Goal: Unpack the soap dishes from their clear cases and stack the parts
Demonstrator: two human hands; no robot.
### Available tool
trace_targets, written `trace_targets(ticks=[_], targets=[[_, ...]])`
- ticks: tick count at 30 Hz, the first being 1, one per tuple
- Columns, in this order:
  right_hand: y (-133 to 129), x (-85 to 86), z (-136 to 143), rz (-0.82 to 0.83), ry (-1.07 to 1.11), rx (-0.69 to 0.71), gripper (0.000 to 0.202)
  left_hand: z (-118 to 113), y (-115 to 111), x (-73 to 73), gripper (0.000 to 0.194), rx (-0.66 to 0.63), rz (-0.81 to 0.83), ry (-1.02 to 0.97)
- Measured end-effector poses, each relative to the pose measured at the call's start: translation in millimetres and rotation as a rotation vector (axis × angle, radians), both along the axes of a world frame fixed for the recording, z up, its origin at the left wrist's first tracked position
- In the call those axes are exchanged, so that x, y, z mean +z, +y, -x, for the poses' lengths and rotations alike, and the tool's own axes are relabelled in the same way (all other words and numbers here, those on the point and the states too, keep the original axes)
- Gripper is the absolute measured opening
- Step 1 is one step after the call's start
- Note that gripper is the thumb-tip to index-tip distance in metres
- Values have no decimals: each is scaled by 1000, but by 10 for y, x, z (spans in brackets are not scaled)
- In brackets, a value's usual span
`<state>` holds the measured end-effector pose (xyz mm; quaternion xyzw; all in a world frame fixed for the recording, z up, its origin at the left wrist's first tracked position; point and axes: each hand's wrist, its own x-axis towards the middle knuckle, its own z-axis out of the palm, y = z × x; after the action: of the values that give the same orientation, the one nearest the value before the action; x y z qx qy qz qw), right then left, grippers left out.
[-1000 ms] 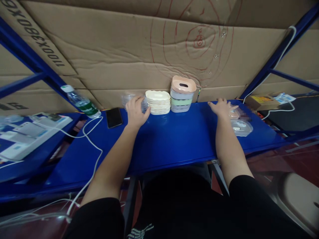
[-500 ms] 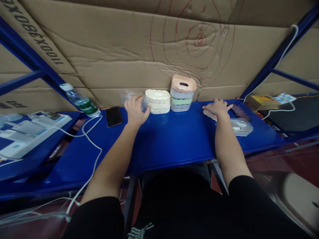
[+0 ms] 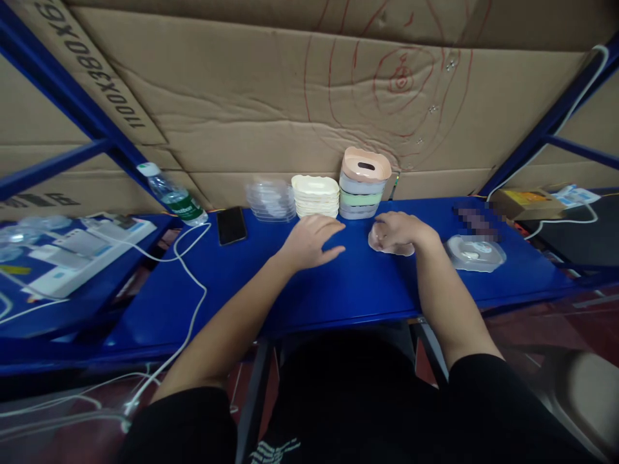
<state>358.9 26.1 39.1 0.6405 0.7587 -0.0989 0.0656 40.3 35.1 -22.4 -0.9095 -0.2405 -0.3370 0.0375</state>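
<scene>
My left hand [image 3: 313, 241] is over the blue table in front of a stack of cream trays [image 3: 316, 196], fingers apart, holding nothing. My right hand [image 3: 399, 229] is closed on a pinkish tray [image 3: 403, 249], which lies low over the table. Left of the cream stack stands a pile of clear plastic trays [image 3: 271, 201]. To its right rises a stack of coloured boxes, with a peach one [image 3: 366, 165] on top that has a dark oval slot. A clear lid [image 3: 476, 253] lies beyond my right forearm.
A black phone [image 3: 232, 225] and a water bottle [image 3: 178, 201] are at the left, beside a white cable [image 3: 196, 277]. A small cardboard box [image 3: 529, 203] stands at the right. A cardboard wall [image 3: 232, 84] closes off the back.
My left hand has left the clear trays and moved right, in front of the cream stack. My right hand has moved left with the pinkish tray. The view has shifted slightly.
</scene>
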Motion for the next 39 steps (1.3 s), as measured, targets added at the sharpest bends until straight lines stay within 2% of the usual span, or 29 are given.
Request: trace_targets(ticks=[4, 6, 9, 12, 16, 19, 21, 23, 25, 27, 30, 33, 35, 39], targets=[[-80, -121, 401, -57, 136, 236, 99, -9, 18, -300, 119, 27, 319, 108], [-114, -177, 551, -88, 213, 316, 92, 3, 73, -418, 141, 16, 429, 122], [-147, -224, 675, -126, 307, 412, 83, 4, 123, -502, 151, -29, 511, 84], [-149, -232, 690, -177, 379, 446, 80, -14, 124, -501, 151, -55, 560, 10], [-137, -206, 627, -282, 526, 397, 92, -31, 107, -451, 147, -75, 588, -64], [-149, -182, 606, -473, 737, 332, 108, -50, 83, -396, 138, -44, 496, -136], [-167, -189, 643, -601, 859, 259, 117, -83, 51, -344, 116, 2, 361, -191], [-183, -228, 725, -658, 957, 176, 127, -121, 10, -274, 83, 77, 209, -238], [-186, -288, 823, -631, 1059, 135, 137, -136, -23, -184, 47, 159, 90, -255], [-171, -344, 892, -572, 1150, 156, 143, -88, -25, -71, 24, 218, 13, -239], [-118, -379, 872, -527, 1161, 190, 144, 165, 72, 141, 19, 309, -65, -253], [-46, -372, 748, -474, 1059, 202, 137, 608, 302, 357, 22, 523, -68, -376], [-3, -376, 676, -423, 1006, 238, 128, 934, 514, 457, 24, 614, -58, -447], [24, -404, 638, -355, 888, 323, 112, 1409, 978, 493, 21, 596, -18, -420]])
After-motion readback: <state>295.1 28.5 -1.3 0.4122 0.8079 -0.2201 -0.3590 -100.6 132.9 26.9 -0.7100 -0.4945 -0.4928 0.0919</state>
